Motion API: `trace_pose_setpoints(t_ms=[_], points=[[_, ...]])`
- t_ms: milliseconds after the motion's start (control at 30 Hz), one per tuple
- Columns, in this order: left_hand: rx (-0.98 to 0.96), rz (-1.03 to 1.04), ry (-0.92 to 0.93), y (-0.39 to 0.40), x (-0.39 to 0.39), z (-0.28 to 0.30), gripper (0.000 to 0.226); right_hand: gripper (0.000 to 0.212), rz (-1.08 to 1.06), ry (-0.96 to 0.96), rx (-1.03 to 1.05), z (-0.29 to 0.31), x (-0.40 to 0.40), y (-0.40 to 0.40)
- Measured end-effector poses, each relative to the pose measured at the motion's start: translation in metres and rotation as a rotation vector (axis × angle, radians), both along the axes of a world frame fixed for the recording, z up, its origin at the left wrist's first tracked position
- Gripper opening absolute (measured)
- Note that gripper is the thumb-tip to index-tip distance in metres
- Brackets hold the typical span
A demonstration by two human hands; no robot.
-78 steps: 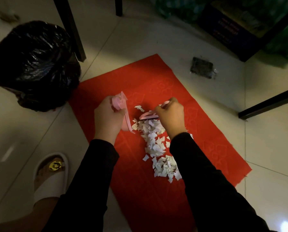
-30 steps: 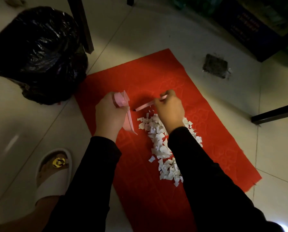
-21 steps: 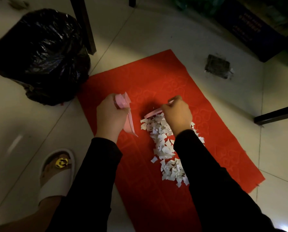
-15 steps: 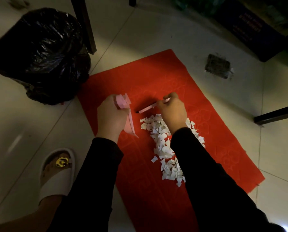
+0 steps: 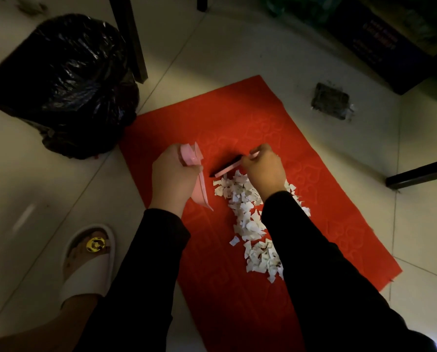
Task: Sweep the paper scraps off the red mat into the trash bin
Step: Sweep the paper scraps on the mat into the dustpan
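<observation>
Holding brush (image 5: 228,166) and dustpan (image 5: 199,184) in closed grips beside scraps (image 5: 247,212): light, loose, likely scatter-prone; scoop low.

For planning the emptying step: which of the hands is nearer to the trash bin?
Left. The left hand is beside the trash bin; the right hand is farther across the red mat.

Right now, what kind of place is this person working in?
Probably an indoor room, a home or workroom, seen at floor level. Pale floor tiles surround the red mat, dark furniture legs stand nearby, and a trash bin lined with a black bag sits beside the mat.
</observation>
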State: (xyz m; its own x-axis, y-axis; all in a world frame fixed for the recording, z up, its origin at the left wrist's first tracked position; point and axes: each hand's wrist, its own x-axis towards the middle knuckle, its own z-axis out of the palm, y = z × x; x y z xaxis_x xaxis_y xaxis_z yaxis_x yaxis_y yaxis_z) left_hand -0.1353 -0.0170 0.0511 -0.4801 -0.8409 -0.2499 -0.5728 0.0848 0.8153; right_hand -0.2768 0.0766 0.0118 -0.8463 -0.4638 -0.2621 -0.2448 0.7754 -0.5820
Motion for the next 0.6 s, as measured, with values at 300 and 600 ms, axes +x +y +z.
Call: trace_pose_setpoints(t_ms=[300,600], points=[[0.003,0.000,0.004,-0.002,-0.001,0.002,0.024,0.024,0.007,0.056,-0.043,0.010,-0.002,0.000],[0.003,-0.006,-0.022,-0.007,0.001,0.002,0.024,0.026,0.011,0.133,0.085,0.008,0.000,0.006]])
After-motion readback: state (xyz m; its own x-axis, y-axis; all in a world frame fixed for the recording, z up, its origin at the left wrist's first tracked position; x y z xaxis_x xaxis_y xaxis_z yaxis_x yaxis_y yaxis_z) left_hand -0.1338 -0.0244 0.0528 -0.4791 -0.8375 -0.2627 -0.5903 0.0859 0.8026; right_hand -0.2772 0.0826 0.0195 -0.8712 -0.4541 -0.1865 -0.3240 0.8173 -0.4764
